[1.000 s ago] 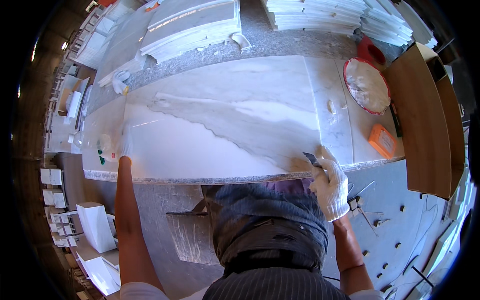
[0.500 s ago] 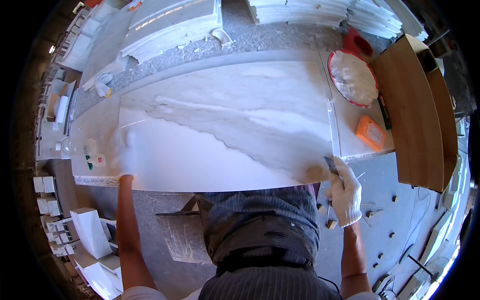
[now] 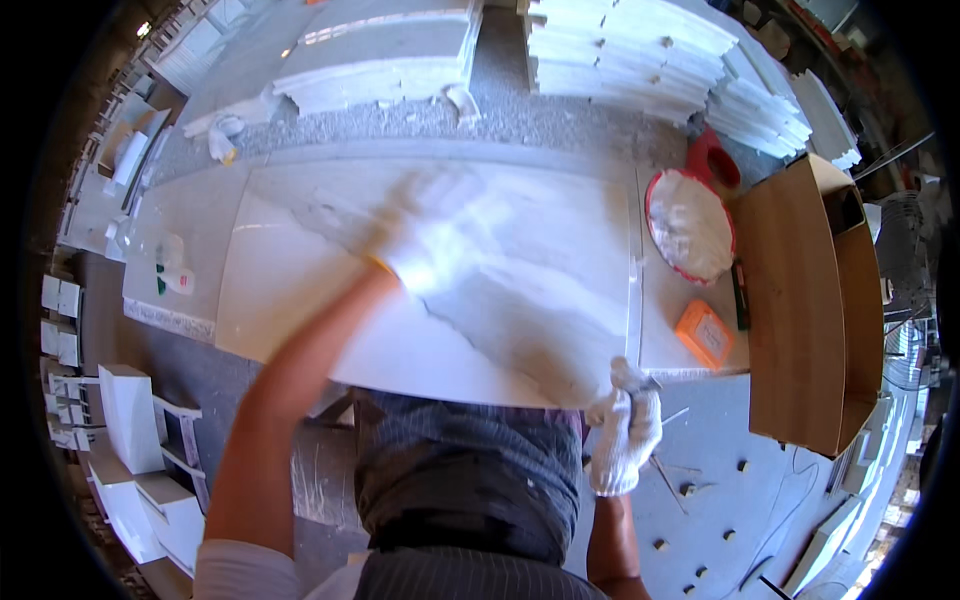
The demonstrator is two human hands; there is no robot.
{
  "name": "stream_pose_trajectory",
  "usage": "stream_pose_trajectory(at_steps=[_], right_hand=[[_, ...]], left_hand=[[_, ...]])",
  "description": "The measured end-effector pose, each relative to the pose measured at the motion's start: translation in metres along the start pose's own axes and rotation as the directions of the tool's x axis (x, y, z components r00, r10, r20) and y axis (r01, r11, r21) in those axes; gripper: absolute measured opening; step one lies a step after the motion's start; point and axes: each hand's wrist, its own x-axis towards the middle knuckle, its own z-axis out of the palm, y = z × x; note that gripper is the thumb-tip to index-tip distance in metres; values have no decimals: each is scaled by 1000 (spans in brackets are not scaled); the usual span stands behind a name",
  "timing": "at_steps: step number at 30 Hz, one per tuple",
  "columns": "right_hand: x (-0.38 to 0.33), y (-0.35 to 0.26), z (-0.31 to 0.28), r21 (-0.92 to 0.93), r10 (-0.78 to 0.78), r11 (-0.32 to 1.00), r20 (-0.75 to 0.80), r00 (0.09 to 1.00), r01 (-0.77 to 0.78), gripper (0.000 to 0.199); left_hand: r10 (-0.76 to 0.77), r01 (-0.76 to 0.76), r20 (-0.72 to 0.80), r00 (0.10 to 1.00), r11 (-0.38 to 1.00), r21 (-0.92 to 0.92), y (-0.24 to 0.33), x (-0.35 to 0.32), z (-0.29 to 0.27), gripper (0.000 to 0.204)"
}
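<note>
A polished white stone-look slab (image 3: pixel 560 260) with grey veins lies flat on the work surface in front of me. Over its middle is my left hand (image 3: pixel 440 230) in a white glove, smeared by motion, so its fingers cannot be made out. Whether it touches the slab I cannot tell. At the slab's near right corner, my right hand (image 3: pixel 625 435), also gloved, is closed round a small putty knife (image 3: pixel 648 383) with a grey metal blade. The knife's handle is mostly hidden by the fingers.
On the right are a red-rimmed round pan (image 3: pixel 690 228) of whitish material, an orange box (image 3: pixel 704 335) and a tall cardboard box (image 3: pixel 800 310). A clear plastic bottle (image 3: pixel 175 265) lies at the left. Stacked slabs (image 3: pixel 625 55) stand beyond; small blocks (image 3: pixel 688 489) dot the floor.
My left hand has swept from the slab's left edge to its middle. The right hand still holds the putty knife by the near corner, its blade turned differently. The whole view has shifted.
</note>
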Motion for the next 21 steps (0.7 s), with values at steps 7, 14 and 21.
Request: stream_pose_trajectory(at_steps=[7, 14, 21], right_hand=[[-16, 5, 2, 9, 36, 999, 64, 997, -37, 33], [9, -6, 56, -130, -198, 967, 157, 968, 219, 25], [38, 29, 74, 49, -93, 995, 42, 995, 90, 25]], left_hand=[[-791, 772, -163, 590, 492, 403, -198, -152, -5, 72], [-32, 77, 217, 976, 976, -201, 72, -96, -54, 63], [59, -69, -63, 996, 983, -168, 28, -42, -28, 67]])
